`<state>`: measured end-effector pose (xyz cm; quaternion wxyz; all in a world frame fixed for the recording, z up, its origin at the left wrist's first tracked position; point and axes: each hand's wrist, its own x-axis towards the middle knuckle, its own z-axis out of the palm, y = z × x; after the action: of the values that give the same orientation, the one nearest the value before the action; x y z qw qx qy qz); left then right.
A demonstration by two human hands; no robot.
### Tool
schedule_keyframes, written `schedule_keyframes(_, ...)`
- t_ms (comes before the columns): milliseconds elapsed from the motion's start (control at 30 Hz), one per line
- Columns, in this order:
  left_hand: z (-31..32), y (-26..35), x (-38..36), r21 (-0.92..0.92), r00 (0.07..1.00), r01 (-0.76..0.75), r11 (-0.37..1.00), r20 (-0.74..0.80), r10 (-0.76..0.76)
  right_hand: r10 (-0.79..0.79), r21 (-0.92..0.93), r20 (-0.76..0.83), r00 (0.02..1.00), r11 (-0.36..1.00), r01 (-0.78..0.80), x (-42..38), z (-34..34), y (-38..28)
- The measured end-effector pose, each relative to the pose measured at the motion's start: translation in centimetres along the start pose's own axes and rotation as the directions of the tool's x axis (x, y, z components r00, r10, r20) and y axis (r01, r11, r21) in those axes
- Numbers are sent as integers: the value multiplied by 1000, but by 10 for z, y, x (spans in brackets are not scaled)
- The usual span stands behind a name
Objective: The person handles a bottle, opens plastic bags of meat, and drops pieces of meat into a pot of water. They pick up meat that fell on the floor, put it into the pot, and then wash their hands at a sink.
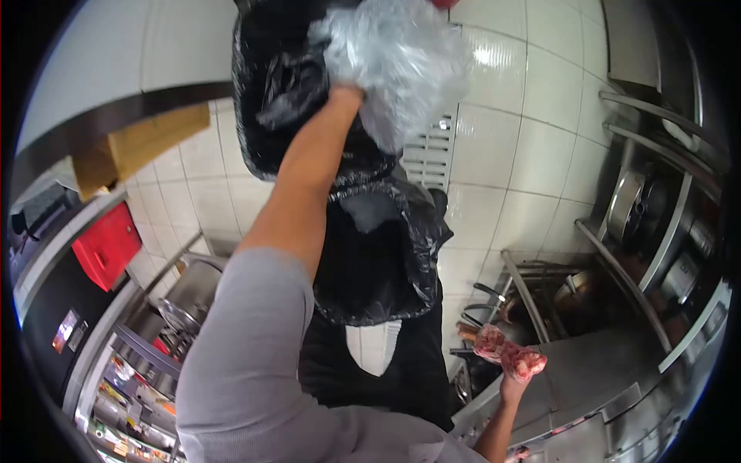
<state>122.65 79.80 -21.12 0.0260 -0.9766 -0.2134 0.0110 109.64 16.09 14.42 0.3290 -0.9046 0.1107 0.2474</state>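
Observation:
My left hand (349, 94) reaches far forward to a bunched clear plastic bag (397, 62). The crumpled plastic hides the fingers, but the hand appears closed on it. The bag hangs over the right part of a bin lined with black plastic (255, 147). Nearer to my body stands a second black-lined bin (363, 270). At the lower right my right hand (512, 386) is held out to the side, closed around the end of a raw meaty bone (505, 353), red with whitish ends.
White floor tiles (486, 154) with a drain grate (428, 158) run to the right of the bins. Metal shelving with pots (625, 204) and a steel counter (587, 370) line the right side. At left are a red box (106, 247) and a steel pot (193, 293).

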Motion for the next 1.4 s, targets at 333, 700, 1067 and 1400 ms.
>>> schedule_keyframes(333, -169, -20, -66, -509, 795, 158, 846, 574, 197, -82, -30, 69, 994, 996, 84, -12, -1, -33)
schedule_keyframes(700, 6, 135, -282, 23, 177, 909, 416, 883, -435, -177, 81, -20, 984, 981, 178, -11, 21, -34)
schedule_keyframes(1067, 112, 102, -294, -65, 342, 867, 493, 798, -496, -316, -286, 75, 946, 902, 323, -39, 13, 13)
schedule_keyframes(1400, -332, 34, -299, -653, 555, 581, -487, 755, -350, -216, 58, -24, 976, 975, 217, -37, -19, -61)
